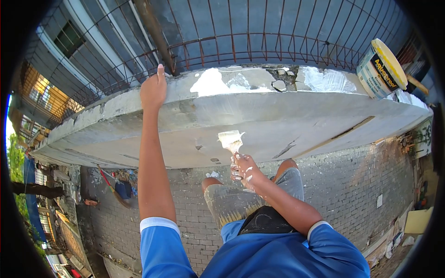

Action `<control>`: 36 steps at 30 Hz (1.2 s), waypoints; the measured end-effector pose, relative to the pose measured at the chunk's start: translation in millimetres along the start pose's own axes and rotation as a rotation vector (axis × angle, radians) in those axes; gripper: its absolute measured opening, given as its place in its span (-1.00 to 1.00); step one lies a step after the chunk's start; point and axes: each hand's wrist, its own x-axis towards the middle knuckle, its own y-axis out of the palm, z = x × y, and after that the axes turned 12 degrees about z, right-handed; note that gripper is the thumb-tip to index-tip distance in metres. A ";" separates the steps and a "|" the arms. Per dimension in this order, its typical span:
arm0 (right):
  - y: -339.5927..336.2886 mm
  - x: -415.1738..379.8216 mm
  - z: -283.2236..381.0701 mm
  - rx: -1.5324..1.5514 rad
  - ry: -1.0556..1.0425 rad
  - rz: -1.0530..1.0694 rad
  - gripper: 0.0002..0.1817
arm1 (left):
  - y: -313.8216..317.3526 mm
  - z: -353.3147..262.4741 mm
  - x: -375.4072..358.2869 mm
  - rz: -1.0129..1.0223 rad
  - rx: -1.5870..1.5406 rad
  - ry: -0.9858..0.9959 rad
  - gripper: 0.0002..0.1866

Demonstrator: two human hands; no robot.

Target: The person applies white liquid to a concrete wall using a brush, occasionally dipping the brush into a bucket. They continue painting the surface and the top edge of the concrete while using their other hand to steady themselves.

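Note:
My right hand (243, 169), spotted with white paint, is closed round the handle of a paintbrush (231, 140). The brush's wide bristles are coated white and point up, in front of the wall's face and below the ledge. My left hand (154, 89) is at the top of the low concrete wall (185, 109), thumb up, beside the rusty wire mesh. Its fingers look curled, and what they may hold is hidden. Wet white paint (211, 83) covers part of the ledge to the right of that hand.
A paint bucket (378, 69) labelled Aquaproof stands on the ledge at the right. Broken concrete (282, 78) shows between two white patches. Rusty wire mesh (248, 41) and a pole (155, 34) rise behind. A broom (116, 192) lies on the brick paving (185, 199).

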 end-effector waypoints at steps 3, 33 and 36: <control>2.1 15.8 17.7 -0.017 0.000 -0.078 -0.70 | 4.7 3.7 1.7 0.008 0.002 0.016 -0.16; 16.2 -50.5 40.8 -0.156 -0.088 -0.147 -0.69 | 9.9 18.1 11.7 0.029 -0.051 0.063 -0.16; 9.4 -40.6 72.3 -0.261 -0.196 -0.025 -0.69 | 7.6 11.9 10.1 0.020 -0.040 0.046 -0.17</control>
